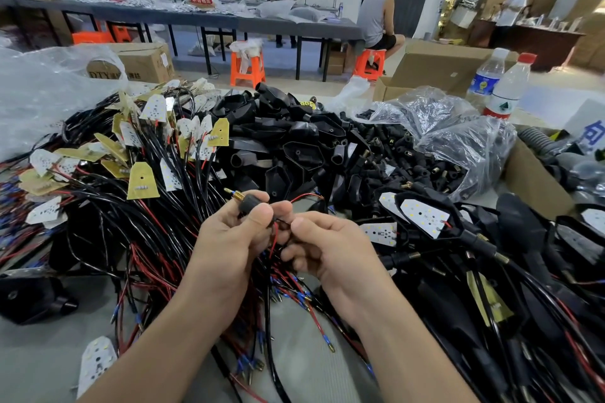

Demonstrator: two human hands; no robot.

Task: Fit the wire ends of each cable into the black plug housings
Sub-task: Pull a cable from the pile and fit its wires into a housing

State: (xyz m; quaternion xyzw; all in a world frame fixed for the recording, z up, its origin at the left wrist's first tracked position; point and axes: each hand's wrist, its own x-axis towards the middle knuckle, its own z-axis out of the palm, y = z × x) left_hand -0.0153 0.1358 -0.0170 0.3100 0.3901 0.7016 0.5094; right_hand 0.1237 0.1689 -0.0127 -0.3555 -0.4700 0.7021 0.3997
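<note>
My left hand [234, 235] grips a small black plug housing [250, 203] with a brass threaded stem and a blue-tipped pin sticking out to the upper left. My right hand [327, 244] pinches the thin red and black wires [306, 196] that loop out of the housing's right end. Both hands meet above a tangle of black and red cables [157, 232]. Behind them lies a heap of empty black housings [281, 141]. Assembled units with white LED boards [424, 214] lie to the right.
Loose LED boards on wires [144, 180] pile up at the left. A clear bag of small black connectors [435, 154] sits at the right, with two water bottles [505, 88] and cardboard boxes behind. People sit and stand at far tables.
</note>
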